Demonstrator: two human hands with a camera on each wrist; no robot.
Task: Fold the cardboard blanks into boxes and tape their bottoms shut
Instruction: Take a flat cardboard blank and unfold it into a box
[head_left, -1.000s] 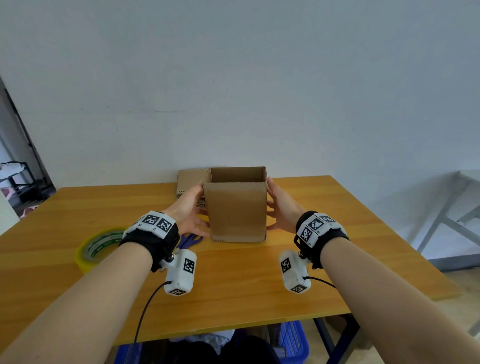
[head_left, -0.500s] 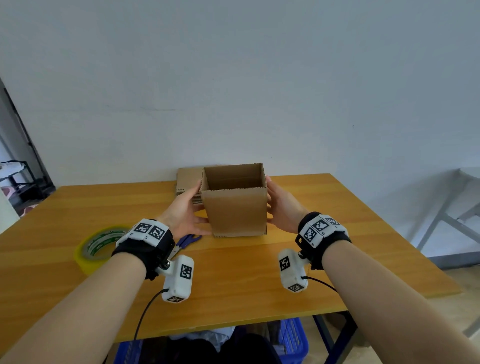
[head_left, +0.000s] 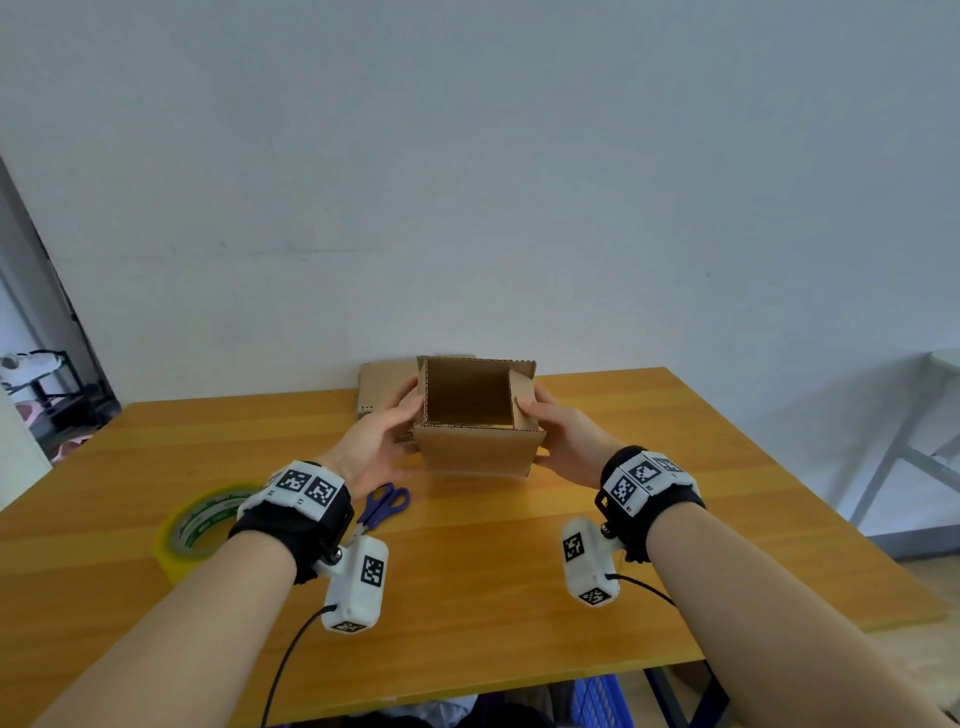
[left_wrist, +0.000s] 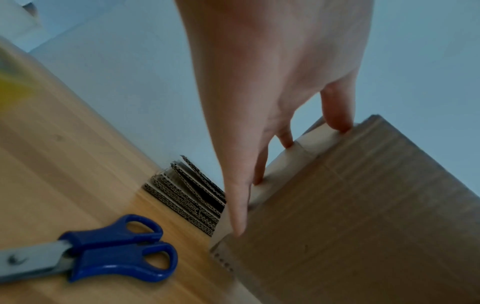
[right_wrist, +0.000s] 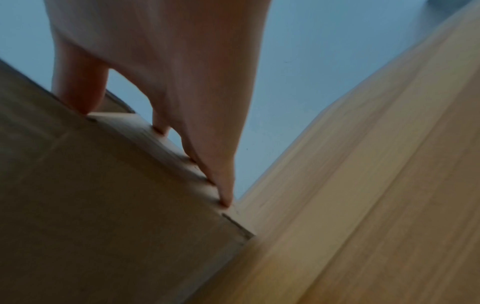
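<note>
Box: one brown cardboard box (head_left: 475, 415) is being held up between two hands, over the far middle of the wooden table (head_left: 519, 561). Its open top is tipping toward the person, so the head view is looking down inside it.
Left hand: the left hand (head_left: 376, 447) is lying flat on the left wall of the box, with the thumb near the top edge. Its fingers (left_wrist: 237, 207) are straight and close together, and their tips are touching the cardboard.
Right hand: the right hand (head_left: 563, 439) is lying flat on the right wall, with the thumb on the top rim. Its fingers (right_wrist: 223, 185) are straight and pressing on the box edge.
Flat blanks: one low pile of flat brown cardboard blanks (head_left: 382, 387) is lying on the table behind the box, by the wall. I cannot count the sheets.
Scissors: one pair of scissors with blue handles (head_left: 384, 506) is lying on the table near the left wrist.
Tape: one roll of yellow tape with green print (head_left: 200, 530) is lying flat, left of the scissors.
Head view only: the inside of the box and the tape roll's print are showing here.
Left wrist view only: the wavy edges of the stacked blanks (left_wrist: 187, 195) and the grey scissor blades (left_wrist: 31, 259) are showing here.
Right wrist view only: the lower right corner of the box (right_wrist: 239, 230) is showing here, blurry, next to bare table.
</note>
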